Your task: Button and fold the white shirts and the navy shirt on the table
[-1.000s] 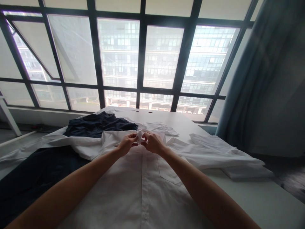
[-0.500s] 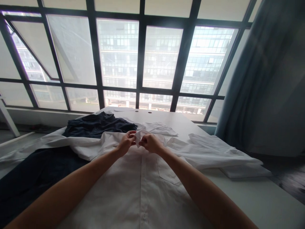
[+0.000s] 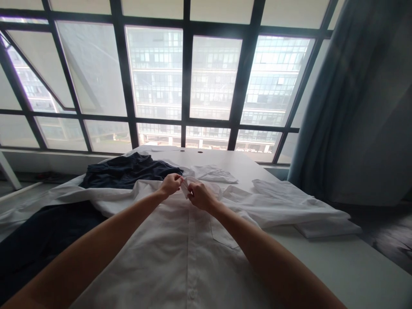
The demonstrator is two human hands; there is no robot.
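Note:
A white button-up shirt [image 3: 180, 244] lies face up on the white table [image 3: 360, 266], its chest pocket right of the button line. My left hand [image 3: 170, 184] and my right hand [image 3: 198, 196] meet at the shirt's collar [image 3: 184, 187], both pinching the white collar cloth between fingers and thumb. The collar tips stand slightly raised between the two hands. The fingertips are partly hidden by the cloth.
A dark navy garment [image 3: 128, 169] lies bunched behind the shirt at left, and more dark cloth [image 3: 38, 240] hangs at the near left. Other white shirts [image 3: 289, 204] lie at right. A large window [image 3: 186, 81] stands behind; a blue-grey curtain [image 3: 357, 98] hangs at right.
Both hands stayed on the collar and shifted slightly to the left and down, the right hand closing nearer the left. The view itself tilted a little.

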